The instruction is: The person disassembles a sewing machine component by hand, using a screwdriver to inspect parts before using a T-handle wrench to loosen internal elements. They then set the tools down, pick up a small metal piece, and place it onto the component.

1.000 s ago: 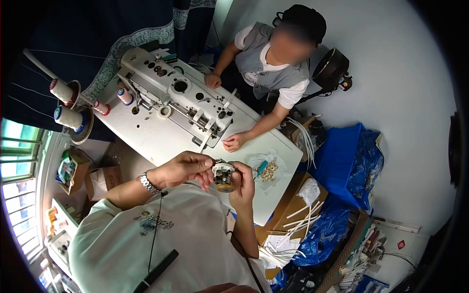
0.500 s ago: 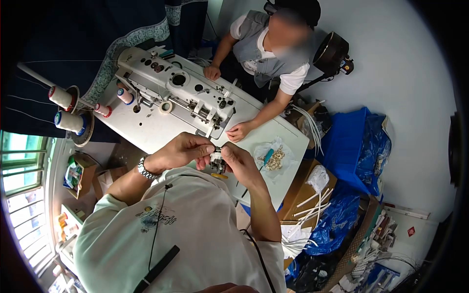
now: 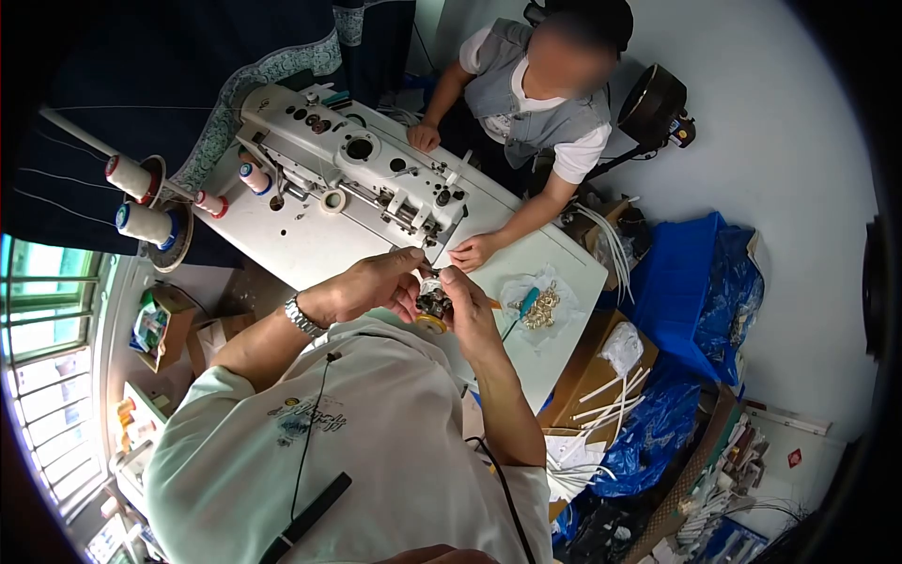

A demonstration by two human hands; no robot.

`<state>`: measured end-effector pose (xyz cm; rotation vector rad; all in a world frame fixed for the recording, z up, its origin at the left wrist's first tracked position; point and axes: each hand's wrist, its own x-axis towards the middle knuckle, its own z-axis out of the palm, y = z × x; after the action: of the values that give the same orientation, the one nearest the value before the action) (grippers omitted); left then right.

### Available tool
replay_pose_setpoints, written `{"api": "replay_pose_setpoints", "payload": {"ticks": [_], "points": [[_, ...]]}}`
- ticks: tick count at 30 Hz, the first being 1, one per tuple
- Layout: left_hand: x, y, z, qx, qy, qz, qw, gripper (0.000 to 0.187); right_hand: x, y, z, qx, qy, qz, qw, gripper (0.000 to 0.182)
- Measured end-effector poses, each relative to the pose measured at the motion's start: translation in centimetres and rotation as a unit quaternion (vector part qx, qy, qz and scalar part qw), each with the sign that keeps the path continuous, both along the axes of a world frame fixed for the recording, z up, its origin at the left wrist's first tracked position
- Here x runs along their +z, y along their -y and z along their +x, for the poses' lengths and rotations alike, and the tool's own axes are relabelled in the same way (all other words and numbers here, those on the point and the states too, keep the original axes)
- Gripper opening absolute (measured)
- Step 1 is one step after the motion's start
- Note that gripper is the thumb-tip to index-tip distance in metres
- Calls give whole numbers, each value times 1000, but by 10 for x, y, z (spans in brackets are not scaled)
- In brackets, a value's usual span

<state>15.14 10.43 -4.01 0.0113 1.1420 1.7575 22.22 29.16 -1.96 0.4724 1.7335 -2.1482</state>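
Note:
Both my hands meet around a small metal mechanism with a round yellow disc at its lower end, held in front of my chest near the table edge. My left hand, wearing a metal-band watch, pinches the top of the mechanism with thumb and fingers. On the other side, my right hand grips it, thumb resting near its top. Just beyond stands a white sewing machine, its needle end close to my fingertips. An orange tip shows beside my right hand.
Across the white table sits a person, one hand on the tabletop near mine. Brass-coloured small parts and a teal-handled tool lie on a plastic bag. Thread cones stand left; a blue bin stands right.
The view has shifted, so the table and machine appear further right. My hands have turned the mechanism, and more of its metal side shows. My left fingers have spread a little.

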Motion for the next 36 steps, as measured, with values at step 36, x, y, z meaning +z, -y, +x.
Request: {"api": "replay_pose_setpoints", "payload": {"ticks": [36], "points": [[7, -2, 3, 56, 33, 85, 994, 26, -35, -8, 0, 20, -125, -62, 990, 48]]}}
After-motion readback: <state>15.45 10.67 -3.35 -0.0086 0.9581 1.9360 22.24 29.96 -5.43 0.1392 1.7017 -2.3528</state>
